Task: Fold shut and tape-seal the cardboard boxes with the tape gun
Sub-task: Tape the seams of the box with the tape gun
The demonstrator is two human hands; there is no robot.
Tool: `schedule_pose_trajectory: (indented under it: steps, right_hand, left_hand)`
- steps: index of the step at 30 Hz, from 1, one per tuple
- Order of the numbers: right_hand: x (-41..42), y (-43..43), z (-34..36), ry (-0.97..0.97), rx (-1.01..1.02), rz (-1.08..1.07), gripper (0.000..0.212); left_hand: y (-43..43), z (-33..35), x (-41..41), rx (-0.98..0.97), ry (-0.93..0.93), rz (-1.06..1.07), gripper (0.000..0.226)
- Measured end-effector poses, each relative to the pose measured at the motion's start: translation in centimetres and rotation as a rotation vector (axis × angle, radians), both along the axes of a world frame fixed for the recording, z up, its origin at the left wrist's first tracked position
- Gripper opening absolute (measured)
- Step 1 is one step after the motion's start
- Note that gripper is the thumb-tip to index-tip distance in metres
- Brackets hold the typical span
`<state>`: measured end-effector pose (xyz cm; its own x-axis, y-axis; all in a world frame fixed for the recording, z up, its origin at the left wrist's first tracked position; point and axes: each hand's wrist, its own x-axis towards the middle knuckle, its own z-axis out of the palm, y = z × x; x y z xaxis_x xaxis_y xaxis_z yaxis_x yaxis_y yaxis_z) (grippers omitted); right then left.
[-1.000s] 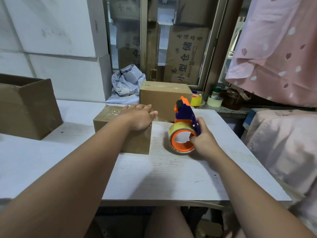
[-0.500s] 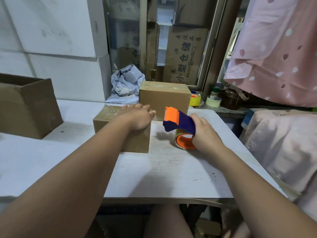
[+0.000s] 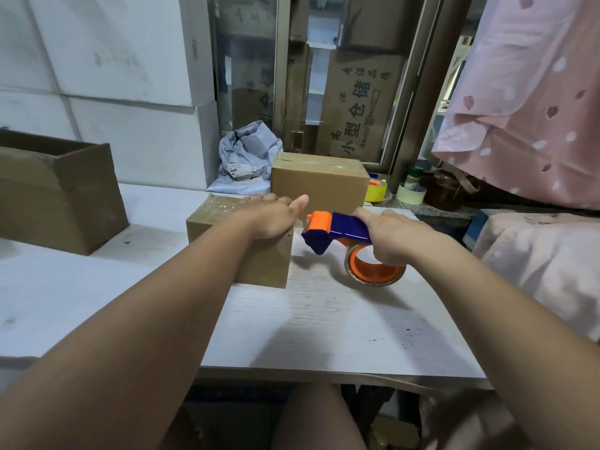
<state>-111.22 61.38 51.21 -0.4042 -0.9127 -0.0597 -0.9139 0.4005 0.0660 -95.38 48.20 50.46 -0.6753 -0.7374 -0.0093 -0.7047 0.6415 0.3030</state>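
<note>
Our left hand lies flat, fingers straight, on the small box in the middle of the worktop, while our right hand wraps its fingers round the tape gun, held just off that box's right edge with its orange nose toward the lid. Glossy tape already covers this lid, so we judge the strip needs only cutting and smoothing. The box behind, toward the far edge, looks sealed; the big box at the left edge stands open, not yet folded or taped
</note>
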Motion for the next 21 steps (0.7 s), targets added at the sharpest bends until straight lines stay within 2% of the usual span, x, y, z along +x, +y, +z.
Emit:
schedule_pose_trajectory:
  steps: [4,8,10,12,14,16,19,21]
  right_hand:
    - [1.1,-1.3,1.4,0.137,0.102,0.009,0.051]
    - [2.1,-3.4,3.3,0.261,0.215,0.036,0.057]
    - [2.5,-4.2,4.1,0.323,0.238,0.059,0.06]
    - [2.8,-4.5,4.9,0.37,0.248,0.084,0.06]
    - [3.0,-4.7,5.4,0.389,0.254,0.092,0.057]
    - [3.2,-4.8,5.7,0.396,0.241,0.096,0.054]
    - [3.4,-4.7,6.0,0.427,0.202,0.118,0.05]
    - [3.4,-4.8,6.1,0.442,0.205,0.122,0.049]
  left_hand:
    - [-0.2,0.2,0.1,0.052,0.03,-0.027,0.08]
    - [-0.3,-0.5,0.6,-0.074,0.121,-0.193,0.086]
    - [0.4,-1.0,1.1,-0.24,0.132,-0.272,0.091]
    - [1.5,-2.3,1.2,-0.484,0.072,-0.251,0.095]
    - [2.3,-4.0,0.5,-0.617,0.087,-0.115,0.085]
    - [2.9,-5.3,-0.4,-0.704,0.207,-0.004,0.072]
    - [2.2,-6.3,-1.0,-0.878,0.358,0.033,0.055]
    - [1.6,-6.6,-1.0,-0.936,0.394,0.039,0.052]
